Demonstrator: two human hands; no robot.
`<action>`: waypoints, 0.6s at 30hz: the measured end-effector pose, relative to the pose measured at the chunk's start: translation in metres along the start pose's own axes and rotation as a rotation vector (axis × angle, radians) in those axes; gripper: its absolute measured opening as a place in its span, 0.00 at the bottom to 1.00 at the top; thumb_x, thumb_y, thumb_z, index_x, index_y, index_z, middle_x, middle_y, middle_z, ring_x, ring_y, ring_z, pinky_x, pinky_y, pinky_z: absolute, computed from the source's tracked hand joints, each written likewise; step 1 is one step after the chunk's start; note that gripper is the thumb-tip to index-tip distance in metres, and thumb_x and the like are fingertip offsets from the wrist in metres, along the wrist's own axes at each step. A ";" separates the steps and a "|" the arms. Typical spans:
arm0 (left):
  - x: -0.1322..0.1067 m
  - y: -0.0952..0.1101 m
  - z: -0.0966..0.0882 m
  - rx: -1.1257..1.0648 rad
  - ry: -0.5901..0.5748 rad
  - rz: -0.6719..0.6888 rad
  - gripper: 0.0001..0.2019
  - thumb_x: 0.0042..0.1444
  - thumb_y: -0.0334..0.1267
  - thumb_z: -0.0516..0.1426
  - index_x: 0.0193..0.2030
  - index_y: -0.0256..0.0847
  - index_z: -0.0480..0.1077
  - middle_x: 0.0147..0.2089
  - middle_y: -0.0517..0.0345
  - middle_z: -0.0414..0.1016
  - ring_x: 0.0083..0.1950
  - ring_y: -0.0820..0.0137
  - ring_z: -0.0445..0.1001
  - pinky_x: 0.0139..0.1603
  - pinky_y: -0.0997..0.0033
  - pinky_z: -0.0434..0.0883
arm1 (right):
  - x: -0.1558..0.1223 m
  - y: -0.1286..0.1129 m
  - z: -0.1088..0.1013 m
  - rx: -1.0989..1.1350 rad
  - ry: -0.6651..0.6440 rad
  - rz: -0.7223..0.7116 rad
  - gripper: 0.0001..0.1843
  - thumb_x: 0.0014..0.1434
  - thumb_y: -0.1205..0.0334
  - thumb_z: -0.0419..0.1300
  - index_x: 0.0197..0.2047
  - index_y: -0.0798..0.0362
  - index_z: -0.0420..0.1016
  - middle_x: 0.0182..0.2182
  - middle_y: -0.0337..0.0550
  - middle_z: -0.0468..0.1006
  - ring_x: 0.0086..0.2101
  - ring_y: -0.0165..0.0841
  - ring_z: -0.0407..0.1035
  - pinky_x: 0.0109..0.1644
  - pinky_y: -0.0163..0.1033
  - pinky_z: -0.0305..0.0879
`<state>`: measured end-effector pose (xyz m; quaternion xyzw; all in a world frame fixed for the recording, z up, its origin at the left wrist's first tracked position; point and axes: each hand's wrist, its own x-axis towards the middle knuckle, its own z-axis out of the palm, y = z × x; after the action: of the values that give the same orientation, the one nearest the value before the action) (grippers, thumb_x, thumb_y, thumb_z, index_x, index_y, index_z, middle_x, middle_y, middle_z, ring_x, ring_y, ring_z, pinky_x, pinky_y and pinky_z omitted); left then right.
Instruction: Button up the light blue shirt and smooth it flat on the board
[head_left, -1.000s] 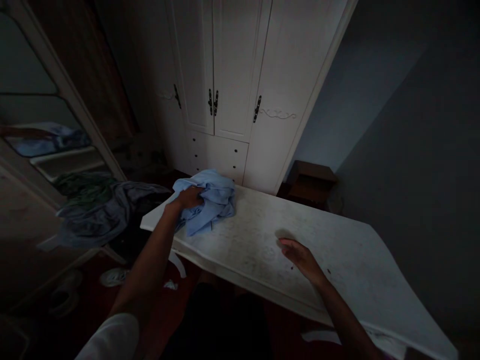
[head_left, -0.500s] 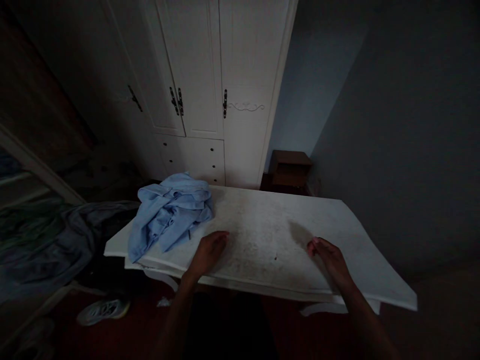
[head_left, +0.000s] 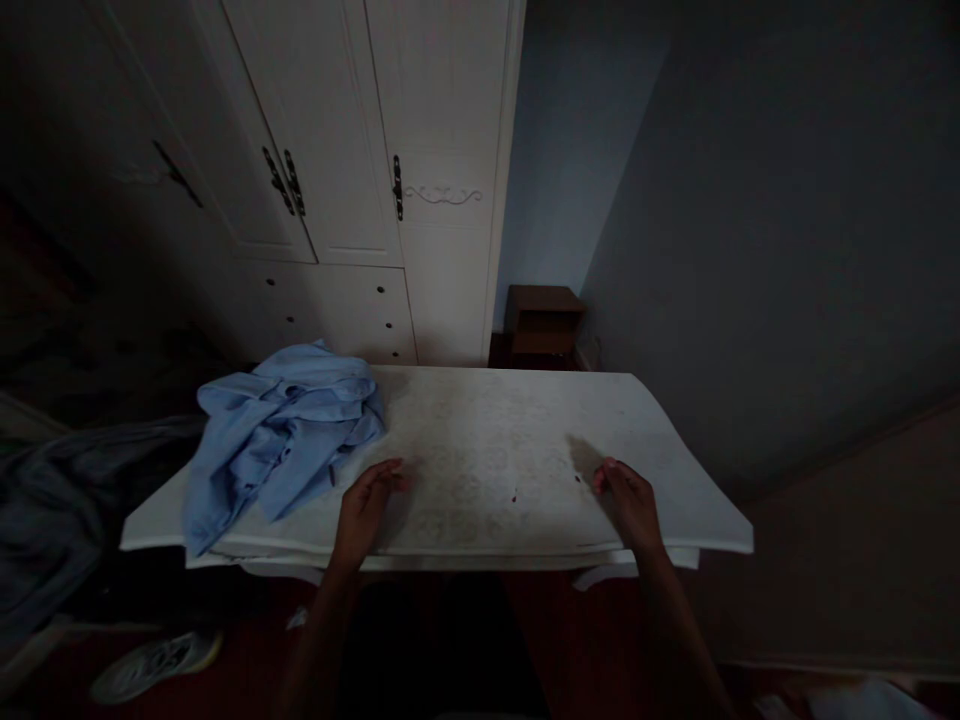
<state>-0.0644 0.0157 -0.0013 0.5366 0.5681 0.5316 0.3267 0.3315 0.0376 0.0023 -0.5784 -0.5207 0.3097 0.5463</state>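
Head view: blue garment [head_left: 289, 420] lies crumpled, left on the worktop [head_left: 465, 430]; I judge it soft, light, best held by edges; left hand [head_left: 365, 505] loosely spread; right hand [head_left: 628, 500] curled, grip unclear.

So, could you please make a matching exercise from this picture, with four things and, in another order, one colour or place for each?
1. Crumpled garment
2. Small cabinet
3. Shoe
4. Right hand

A. on the floor, lower left
B. at the right half of the white table
C. light blue
D. brown

Pairs: 1-C; 2-D; 3-A; 4-B
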 end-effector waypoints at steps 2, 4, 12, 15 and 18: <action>-0.002 0.005 0.003 0.037 -0.017 -0.024 0.27 0.60 0.56 0.52 0.53 0.34 0.71 0.35 0.50 0.81 0.42 0.62 0.80 0.50 0.61 0.73 | -0.001 0.001 -0.001 0.003 0.014 0.001 0.27 0.59 0.38 0.55 0.24 0.53 0.71 0.23 0.41 0.70 0.27 0.33 0.64 0.34 0.37 0.61; -0.003 0.007 0.005 0.047 -0.027 -0.030 0.27 0.60 0.57 0.51 0.54 0.34 0.71 0.38 0.49 0.82 0.43 0.61 0.80 0.52 0.59 0.73 | -0.002 0.000 -0.002 -0.011 0.019 0.007 0.27 0.59 0.37 0.55 0.24 0.53 0.72 0.23 0.42 0.70 0.27 0.33 0.64 0.34 0.37 0.61; -0.007 0.006 0.002 0.036 0.005 0.027 0.20 0.59 0.53 0.53 0.40 0.39 0.77 0.32 0.53 0.82 0.38 0.63 0.81 0.45 0.63 0.76 | -0.006 -0.005 -0.005 -0.059 0.022 0.050 0.26 0.58 0.38 0.57 0.26 0.54 0.72 0.25 0.44 0.73 0.29 0.33 0.67 0.34 0.36 0.65; -0.007 0.006 0.000 -0.053 0.037 -0.021 0.17 0.55 0.52 0.58 0.37 0.39 0.78 0.33 0.52 0.82 0.36 0.64 0.80 0.43 0.64 0.77 | -0.005 0.000 -0.006 -0.033 0.050 0.052 0.25 0.52 0.37 0.62 0.30 0.54 0.75 0.27 0.45 0.76 0.29 0.36 0.70 0.33 0.37 0.69; -0.005 0.003 -0.008 -0.112 0.083 -0.043 0.15 0.47 0.50 0.64 0.32 0.39 0.76 0.35 0.52 0.82 0.36 0.64 0.80 0.41 0.65 0.77 | -0.003 0.007 -0.008 -0.076 0.065 -0.004 0.24 0.44 0.39 0.68 0.31 0.54 0.78 0.28 0.47 0.79 0.29 0.39 0.73 0.31 0.39 0.72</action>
<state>-0.0700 0.0080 0.0026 0.4826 0.5619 0.5770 0.3441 0.3398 0.0330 -0.0033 -0.6076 -0.5151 0.2697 0.5411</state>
